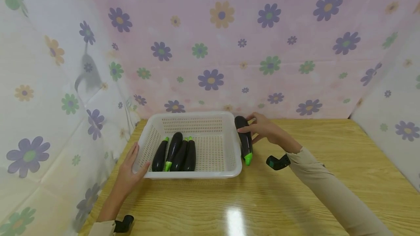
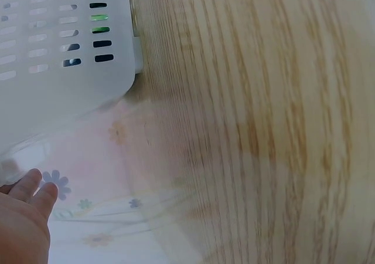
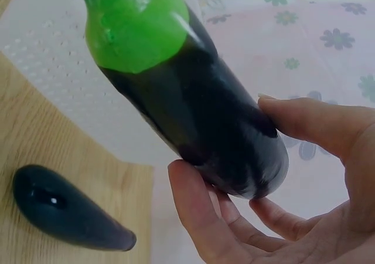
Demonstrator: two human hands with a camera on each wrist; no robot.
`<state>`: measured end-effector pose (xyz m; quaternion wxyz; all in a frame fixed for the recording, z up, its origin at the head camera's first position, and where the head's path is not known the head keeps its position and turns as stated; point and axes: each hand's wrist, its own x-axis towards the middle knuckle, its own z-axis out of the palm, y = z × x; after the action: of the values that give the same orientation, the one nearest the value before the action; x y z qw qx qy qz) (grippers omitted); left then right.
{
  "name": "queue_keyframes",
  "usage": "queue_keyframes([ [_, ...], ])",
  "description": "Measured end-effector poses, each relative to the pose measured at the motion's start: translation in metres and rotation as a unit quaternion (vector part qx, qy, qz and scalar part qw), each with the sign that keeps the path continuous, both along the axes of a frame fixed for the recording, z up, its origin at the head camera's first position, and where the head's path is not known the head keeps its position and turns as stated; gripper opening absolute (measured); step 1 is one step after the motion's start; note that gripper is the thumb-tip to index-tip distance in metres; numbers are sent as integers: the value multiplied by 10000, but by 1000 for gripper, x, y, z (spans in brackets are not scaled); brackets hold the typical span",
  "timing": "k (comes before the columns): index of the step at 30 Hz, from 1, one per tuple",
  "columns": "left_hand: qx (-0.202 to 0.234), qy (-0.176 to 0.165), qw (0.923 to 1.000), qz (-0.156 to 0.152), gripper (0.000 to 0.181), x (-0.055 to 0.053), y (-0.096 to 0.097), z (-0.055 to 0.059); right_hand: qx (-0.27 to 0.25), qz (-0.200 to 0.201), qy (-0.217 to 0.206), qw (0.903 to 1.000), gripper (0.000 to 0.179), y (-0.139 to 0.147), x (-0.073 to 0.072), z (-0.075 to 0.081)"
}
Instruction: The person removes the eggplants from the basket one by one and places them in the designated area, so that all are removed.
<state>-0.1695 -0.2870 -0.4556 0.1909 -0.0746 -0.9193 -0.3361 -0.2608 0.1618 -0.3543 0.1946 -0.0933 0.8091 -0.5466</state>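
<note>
My right hand (image 1: 262,126) grips a dark, glossy eggplant (image 1: 244,137) with a bright green stem end, at the right side of a white plastic basket (image 1: 190,174). In the right wrist view thumb and fingers hold this eggplant (image 3: 199,105) by its rounded end, stem pointing up and left. Another eggplant (image 3: 70,210) lies on the table below it, mostly hidden behind the held one in the head view. Several eggplants (image 1: 174,154) lie side by side in the basket's left half. My left hand (image 1: 128,174) holds the basket's left rim, thumb at the front corner.
The basket stands on a wood-grain table (image 1: 315,177) near its back edge. Flowered cloth (image 1: 229,54) hangs behind the table and at both sides. A black wrist device (image 1: 278,162) sits by the right wrist, and another (image 1: 124,224) by the left.
</note>
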Motion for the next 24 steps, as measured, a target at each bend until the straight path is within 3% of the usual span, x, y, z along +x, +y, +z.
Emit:
queue_keyframes([
  [24,176,-58,9997,-162,76,3,-1,3,256,-229,44,9994,67,38,0,-15],
])
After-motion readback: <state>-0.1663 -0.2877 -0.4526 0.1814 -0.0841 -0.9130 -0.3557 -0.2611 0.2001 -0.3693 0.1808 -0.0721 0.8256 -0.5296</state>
